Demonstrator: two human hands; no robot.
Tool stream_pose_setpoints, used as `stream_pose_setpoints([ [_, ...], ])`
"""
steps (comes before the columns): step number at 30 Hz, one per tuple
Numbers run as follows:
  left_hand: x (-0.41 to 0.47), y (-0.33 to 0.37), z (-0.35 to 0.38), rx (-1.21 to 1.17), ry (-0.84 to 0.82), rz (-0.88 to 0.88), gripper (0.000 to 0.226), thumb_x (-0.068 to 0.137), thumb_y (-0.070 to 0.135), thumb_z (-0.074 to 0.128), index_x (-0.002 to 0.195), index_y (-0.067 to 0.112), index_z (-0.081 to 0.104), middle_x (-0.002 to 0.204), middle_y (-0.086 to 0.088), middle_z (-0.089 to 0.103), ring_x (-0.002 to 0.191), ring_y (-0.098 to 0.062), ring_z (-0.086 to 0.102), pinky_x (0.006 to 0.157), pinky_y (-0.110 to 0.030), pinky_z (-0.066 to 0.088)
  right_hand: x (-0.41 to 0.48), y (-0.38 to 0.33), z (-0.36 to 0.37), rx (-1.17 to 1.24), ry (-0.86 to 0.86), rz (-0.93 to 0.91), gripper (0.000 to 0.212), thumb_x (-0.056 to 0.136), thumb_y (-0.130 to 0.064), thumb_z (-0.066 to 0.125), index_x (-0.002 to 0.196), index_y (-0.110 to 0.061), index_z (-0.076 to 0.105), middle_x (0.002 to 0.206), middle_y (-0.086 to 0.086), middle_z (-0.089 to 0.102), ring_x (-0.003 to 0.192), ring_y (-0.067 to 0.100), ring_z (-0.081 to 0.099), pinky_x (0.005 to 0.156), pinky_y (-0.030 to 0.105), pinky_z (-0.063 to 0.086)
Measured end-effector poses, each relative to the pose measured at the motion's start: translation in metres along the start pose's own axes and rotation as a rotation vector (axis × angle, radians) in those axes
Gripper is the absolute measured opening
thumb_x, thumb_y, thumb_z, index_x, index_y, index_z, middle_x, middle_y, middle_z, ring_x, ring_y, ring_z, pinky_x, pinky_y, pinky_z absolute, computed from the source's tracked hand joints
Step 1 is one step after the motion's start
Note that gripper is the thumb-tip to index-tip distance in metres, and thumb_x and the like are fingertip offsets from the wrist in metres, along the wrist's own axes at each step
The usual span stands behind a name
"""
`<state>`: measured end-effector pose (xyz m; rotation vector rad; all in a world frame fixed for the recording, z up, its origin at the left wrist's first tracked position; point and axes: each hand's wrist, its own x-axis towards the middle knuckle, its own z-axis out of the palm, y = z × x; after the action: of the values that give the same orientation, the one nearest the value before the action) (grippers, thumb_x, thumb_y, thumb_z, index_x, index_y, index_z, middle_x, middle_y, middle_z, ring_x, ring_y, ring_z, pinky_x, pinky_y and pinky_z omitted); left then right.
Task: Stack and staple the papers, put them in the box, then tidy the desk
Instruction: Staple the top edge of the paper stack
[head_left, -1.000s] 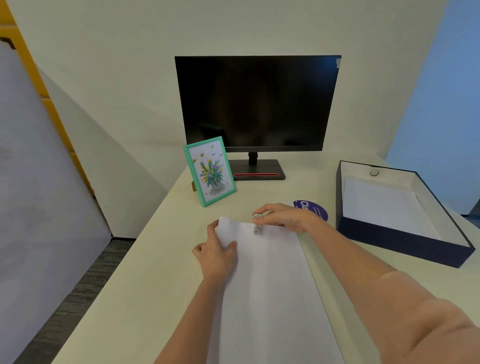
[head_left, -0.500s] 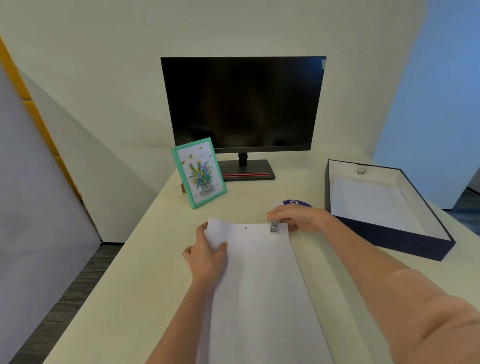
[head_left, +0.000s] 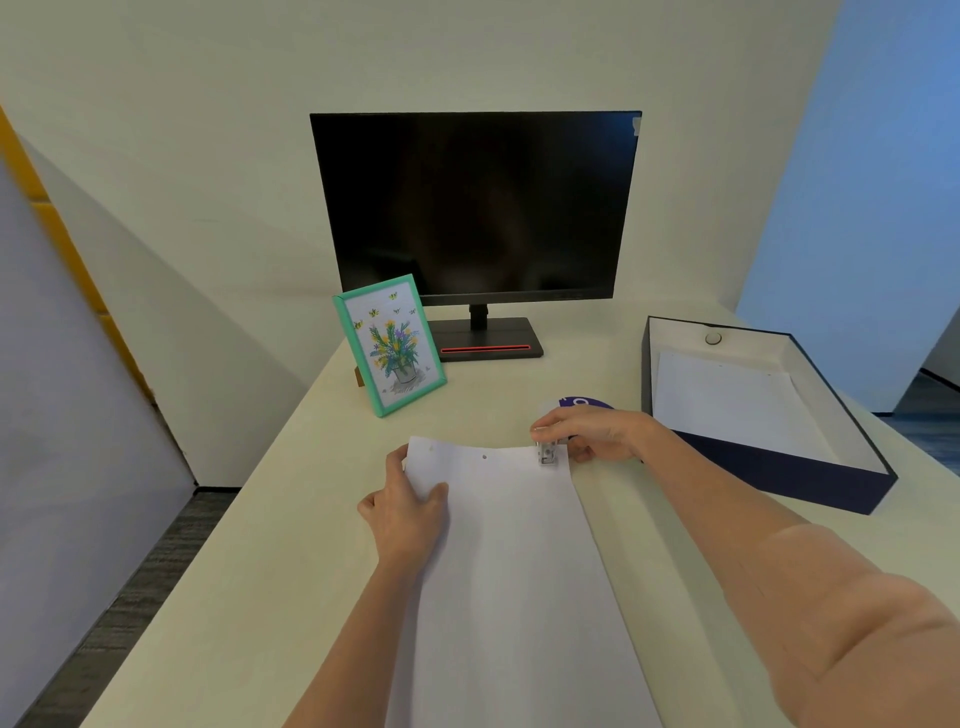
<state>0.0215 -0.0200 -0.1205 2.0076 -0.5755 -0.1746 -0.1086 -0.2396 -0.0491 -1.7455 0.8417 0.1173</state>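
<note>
- The pale surface (head_left: 223, 582) fills the lower left of the frame. A green picture frame (head_left: 389, 345) stands propped left of centre, well apart from the work.
- The left hand (head_left: 410, 512) pinches the stack's upper left corner, thumb on top and fingers curled at the edge, pinning it down.
- The papers (head_left: 511, 582) lie flat from the centre down to the bottom edge of the frame. They look light, thin and floppy, so I judge they will slide and fan apart unless kept square. They are best taken by both long sides, or by the top edge once it is fastened. Two small marks sit along that top edge, too small to tell whether they are staples.
- The dark monitor (head_left: 475, 208) stands behind at upper centre, out of the way of any reach.
- The stapler (head_left: 548, 453), small and metallic, sits over the stack's upper right corner. It looks rigid and rather slick, and likely needs a firm squeeze.
- The right hand (head_left: 597, 431) is curled round the stapler's rear, gripping it.
- A purple disc (head_left: 584, 402) shows just behind that hand, flat on the surface and no real obstacle.
- The navy box (head_left: 779, 475) sits open at the right, near the right forearm, with a white sheet (head_left: 727, 400) already inside. The stack must clear its near wall, where drooping paper could catch.
</note>
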Motion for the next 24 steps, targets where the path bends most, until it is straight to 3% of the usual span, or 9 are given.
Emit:
stream_pose_setpoints([
  [5, -0.003, 0.003, -0.001, -0.008, -0.008, -0.008, 0.054, 0.086, 0.023, 0.057, 0.135, 0.024, 0.036, 0.115, -0.003, 0.062, 0.12, -0.033, 0.04, 0.077, -0.019, 0.013, 0.001, 0.0, 0.001, -0.014, 0.015, 0.002, 0.038, 0.083, -0.034, 0.07, 0.117, -0.021, 0.059, 0.11, -0.001, 0.063, 0.096, 0.016, 0.056, 0.074, 0.026, 0.045],
  [8, -0.002, 0.002, -0.001, -0.008, -0.008, -0.011, 0.055, 0.086, 0.024, 0.057, 0.136, 0.024, 0.036, 0.118, -0.003, 0.062, 0.121, -0.033, 0.041, 0.072, -0.016, 0.011, 0.001, -0.001, 0.001, -0.023, 0.035, 0.0, 0.039, 0.083, -0.035, 0.07, 0.116, -0.02, 0.059, 0.108, -0.001, 0.063, 0.091, 0.014, 0.056, 0.073, 0.025, 0.045],
  [12, -0.001, 0.001, 0.0, -0.006, -0.015, -0.022, 0.055, 0.085, 0.025, 0.058, 0.135, 0.025, 0.036, 0.118, -0.005, 0.062, 0.122, -0.033, 0.04, 0.074, -0.017, 0.012, 0.003, 0.001, 0.002, -0.066, 0.097, -0.039, 0.027, 0.083, -0.037, 0.07, 0.102, -0.021, 0.061, 0.101, -0.003, 0.062, 0.081, 0.013, 0.05, 0.068, 0.024, 0.043],
  [20, -0.001, 0.001, 0.0, -0.003, -0.023, -0.025, 0.054, 0.085, 0.024, 0.057, 0.135, 0.024, 0.036, 0.117, -0.006, 0.061, 0.122, -0.032, 0.041, 0.08, -0.02, 0.015, 0.01, 0.007, 0.003, -0.126, 0.167, -0.106, 0.022, 0.079, -0.041, 0.073, 0.088, -0.026, 0.06, 0.111, -0.002, 0.068, 0.095, 0.016, 0.056, 0.067, 0.027, 0.045],
  [24, 0.0, 0.0, 0.0, 0.005, -0.023, -0.016, 0.054, 0.086, 0.025, 0.057, 0.135, 0.024, 0.036, 0.117, -0.004, 0.062, 0.122, -0.033, 0.042, 0.077, -0.018, 0.013, 0.004, -0.005, 0.003, -0.127, 0.12, -0.005, 0.028, 0.078, -0.041, 0.074, 0.092, -0.022, 0.06, 0.097, -0.002, 0.061, 0.08, 0.014, 0.053, 0.066, 0.028, 0.045],
])
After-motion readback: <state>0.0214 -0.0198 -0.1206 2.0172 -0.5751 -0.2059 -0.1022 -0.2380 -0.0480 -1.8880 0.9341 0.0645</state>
